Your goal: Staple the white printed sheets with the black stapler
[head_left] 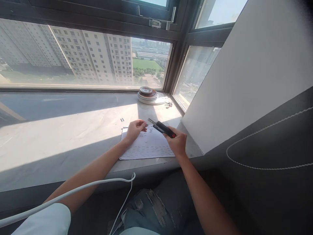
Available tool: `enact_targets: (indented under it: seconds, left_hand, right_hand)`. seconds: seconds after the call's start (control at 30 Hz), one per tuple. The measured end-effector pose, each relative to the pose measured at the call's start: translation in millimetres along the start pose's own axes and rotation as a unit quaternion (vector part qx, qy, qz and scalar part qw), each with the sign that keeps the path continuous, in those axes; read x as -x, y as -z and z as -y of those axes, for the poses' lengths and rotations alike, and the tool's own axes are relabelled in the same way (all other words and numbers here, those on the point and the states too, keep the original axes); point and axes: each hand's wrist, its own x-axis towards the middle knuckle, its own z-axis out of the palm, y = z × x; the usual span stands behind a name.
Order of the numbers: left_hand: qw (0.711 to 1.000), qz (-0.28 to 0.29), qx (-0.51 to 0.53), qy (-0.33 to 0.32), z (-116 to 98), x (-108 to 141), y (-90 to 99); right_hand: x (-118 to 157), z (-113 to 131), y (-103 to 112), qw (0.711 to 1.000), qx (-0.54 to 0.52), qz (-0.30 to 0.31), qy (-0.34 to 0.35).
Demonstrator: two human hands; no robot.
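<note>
My right hand (179,141) is wrapped round a black stapler (165,128) with a red mark at its rear. The stapler's jaws stand apart, and a metal strip sticks out toward the left. My left hand (136,130) pinches a small grey piece that looks like a strip of staples (147,125), close to the stapler's front end. Under both hands lie printed sheets of paper (146,150) on the windowsill. Another small staple strip (122,119) rests on the sill beyond my left hand.
A stack of plates (148,96) stands in the sill's far corner, with keys (169,105) beside it. A white wall (227,75) slopes along the right. One white cable (80,188) crosses over my left forearm. A beaded cord (228,150) hangs at right.
</note>
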Motion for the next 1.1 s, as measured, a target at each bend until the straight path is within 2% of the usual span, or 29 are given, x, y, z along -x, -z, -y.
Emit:
enact_targets:
  seconds: [0.07,0.13,0.23,0.33,0.43,0.57,0.67,0.77,0.87,0.93,1.0,1.1]
  left_hand:
    - [0.998,-0.022,-0.037,-0.046,-5,2,0.5]
    - [0.995,-0.036,-0.059,-0.073,-9,5,0.7]
    - [0.992,-0.033,-0.072,-0.095,-15,10,-0.9]
    - [0.993,0.026,-0.061,-0.098,-19,15,-4.5]
    - [0.992,0.081,-0.037,-0.091,-23,20,-8.0]
    - [0.988,0.126,-0.017,-0.086,-26,26,-9.6]
    - [0.986,0.152,-0.002,-0.074,-26,28,-9.5]
    - [0.986,0.151,0.0,-0.07,-26,30,-9.8]
    - [0.987,0.149,0.001,-0.066,-28,31,-10.1]
    - [0.989,0.127,-0.002,-0.071,-31,31,-9.0]
    - [0.994,0.059,-0.024,-0.09,-35,28,-5.6]
    - [0.986,-0.081,-0.088,-0.114,-36,20,3.5]
  right_hand:
    - [-2,4,-1,0.993,-0.051,0.049,-0.097]
    - [-3,4,-2,0.982,-0.086,0.084,-0.144]
    - [0,-2,-6,0.976,-0.091,0.1,-0.172]
    - [2,-7,-8,0.976,-0.067,0.119,-0.169]
    - [1,-5,-5,0.983,-0.045,0.133,-0.119]
    - [-7,11,2,0.993,-0.048,0.092,0.052]
    - [-12,26,1,0.98,-0.077,0.12,0.141]
    - [-13,36,-4,0.975,-0.09,0.133,0.154]
    - [-19,35,-5,0.983,-0.082,0.094,0.132]
    - [-28,24,-5,0.994,-0.062,0.043,0.083]
    - [-43,3,-7,1.0,-0.027,0.012,0.004]
    - [-71,-39,-19,0.991,0.029,0.072,-0.106]
